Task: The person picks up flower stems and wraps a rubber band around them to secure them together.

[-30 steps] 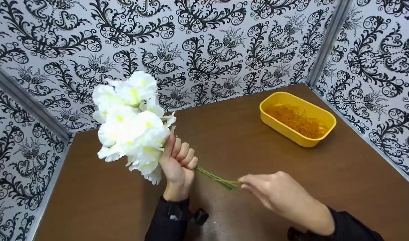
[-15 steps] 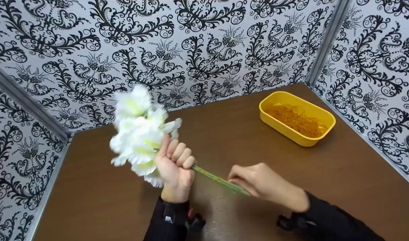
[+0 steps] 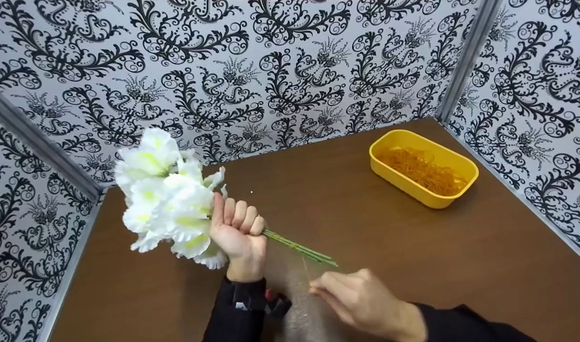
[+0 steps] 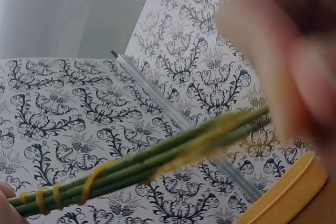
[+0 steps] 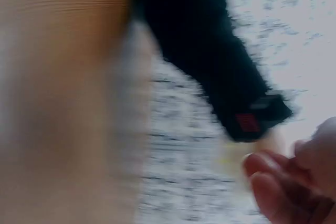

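Your left hand [image 3: 238,232] holds the flowers [image 3: 164,199]; your right hand [image 3: 361,299] pinches a rubber band [image 3: 306,270].

Left hand: fist closed round the green stems [image 3: 299,249] just under the white blooms, held above the bench [image 3: 366,237] at about 9 o'clock; stems point out toward 4 o'clock. Left wrist view: yellow band loops already round the stems [image 4: 86,184] near the fist. Right hand: at 6 o'clock, just below the stem tips, fingertips pinched on a thin yellow band strand; not touching the stems. Right wrist view is blurred, grip detail unclear there. Yellow tray [image 3: 465,166] of rubber bands sits at 2 o'clock, well apart from both hands.
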`<action>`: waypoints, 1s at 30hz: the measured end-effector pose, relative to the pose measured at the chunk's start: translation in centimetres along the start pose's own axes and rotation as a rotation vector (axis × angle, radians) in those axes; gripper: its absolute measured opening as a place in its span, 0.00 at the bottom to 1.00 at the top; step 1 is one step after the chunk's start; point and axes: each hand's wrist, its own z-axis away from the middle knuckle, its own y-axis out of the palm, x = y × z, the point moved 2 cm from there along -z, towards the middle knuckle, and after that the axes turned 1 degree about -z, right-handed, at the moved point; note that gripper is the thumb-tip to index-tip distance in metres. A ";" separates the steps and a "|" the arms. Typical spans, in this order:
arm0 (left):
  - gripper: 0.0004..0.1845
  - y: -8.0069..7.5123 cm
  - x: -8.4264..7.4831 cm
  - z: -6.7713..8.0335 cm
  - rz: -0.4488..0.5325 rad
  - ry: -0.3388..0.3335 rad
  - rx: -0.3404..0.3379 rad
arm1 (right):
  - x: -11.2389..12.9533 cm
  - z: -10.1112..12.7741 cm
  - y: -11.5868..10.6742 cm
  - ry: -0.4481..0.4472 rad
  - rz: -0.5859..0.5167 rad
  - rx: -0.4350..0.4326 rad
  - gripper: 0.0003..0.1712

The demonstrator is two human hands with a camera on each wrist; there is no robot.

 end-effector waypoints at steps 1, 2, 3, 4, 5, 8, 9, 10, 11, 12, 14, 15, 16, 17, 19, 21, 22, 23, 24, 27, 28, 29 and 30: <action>0.29 0.1 -0.1 0.0 -0.021 -0.007 0.021 | 0.0 -0.4 -0.9 -0.004 0.004 0.000 0.04; 0.29 0.4 -0.1 0.0 -0.042 -0.018 0.040 | -0.1 -0.8 -1.7 0.001 -0.004 0.003 0.04; 0.29 0.5 -0.1 0.0 -0.058 -0.033 0.059 | -0.4 -1.1 -2.5 0.015 -0.023 0.009 0.04; 0.29 0.7 -0.2 0.1 -0.076 -0.050 0.073 | -0.6 -1.4 -3.2 0.044 -0.051 0.021 0.04; 0.29 0.8 -0.2 0.1 -0.097 -0.062 0.082 | -1.0 -1.5 -3.9 0.084 -0.090 0.040 0.03; 0.29 1.1 -0.4 0.3 -0.118 -0.092 0.099 | -1.8 -1.6 -5.4 0.214 -0.204 0.123 0.01; 0.29 1.1 -0.5 0.3 -0.117 -0.095 0.101 | -2.1 -1.6 -5.7 0.252 -0.228 0.151 0.02; 0.29 1.1 -0.6 0.3 -0.116 -0.095 0.100 | -2.2 -1.5 -6.0 0.279 -0.251 0.174 0.04; 0.29 1.1 -0.7 0.3 -0.112 -0.095 0.098 | -2.4 -1.5 -6.2 0.293 -0.267 0.195 0.06; 0.29 1.1 -0.8 0.3 -0.106 -0.095 0.097 | -2.5 -1.4 -6.4 0.308 -0.284 0.213 0.08; 0.29 1.1 -1.1 0.2 -0.095 -0.099 0.089 | -2.6 -1.4 -6.6 0.306 -0.295 0.230 0.11; 0.28 1.0 -1.2 0.1 -0.093 -0.102 0.083 | -2.7 -1.4 -6.6 0.298 -0.292 0.234 0.11; 0.28 1.0 -1.2 0.0 -0.089 -0.107 0.079 | -2.8 -1.4 -6.7 0.297 -0.288 0.239 0.11; 0.28 0.9 -1.3 -0.1 -0.084 -0.114 0.073 | -2.8 -1.4 -6.8 0.304 -0.283 0.247 0.11; 0.29 0.8 -1.3 -0.2 -0.082 -0.131 0.057 | -3.0 -1.4 -6.8 0.313 -0.272 0.256 0.10; 0.29 0.7 -1.3 -0.3 -0.084 -0.149 0.041 | -3.3 -1.4 -6.8 0.333 -0.279 0.271 0.10; 0.29 0.6 -1.3 -0.3 -0.090 -0.157 0.031 | -3.4 -1.4 -6.7 0.347 -0.289 0.280 0.09; 0.29 0.6 -1.2 -0.3 -0.100 -0.165 0.022 | -3.6 -1.4 -6.7 0.359 -0.308 0.287 0.09; 0.29 0.6 -1.2 -0.3 -0.107 -0.175 0.013 | -3.7 -1.4 -6.6 0.364 -0.325 0.291 0.09; 0.30 0.5 -0.9 -0.3 -0.126 -0.205 -0.008 | -4.3 -1.3 -6.3 0.381 -0.396 0.306 0.09; 0.30 0.5 -0.8 -0.3 -0.131 -0.220 -0.010 | -4.4 -1.2 -6.2 0.388 -0.420 0.313 0.09; 0.30 0.5 -0.7 -0.3 -0.134 -0.237 -0.011 | -4.6 -1.1 -6.1 0.390 -0.437 0.316 0.09; 0.30 0.5 -0.5 -0.2 -0.134 -0.256 -0.011 | -4.7 -1.1 -5.9 0.380 -0.450 0.315 0.10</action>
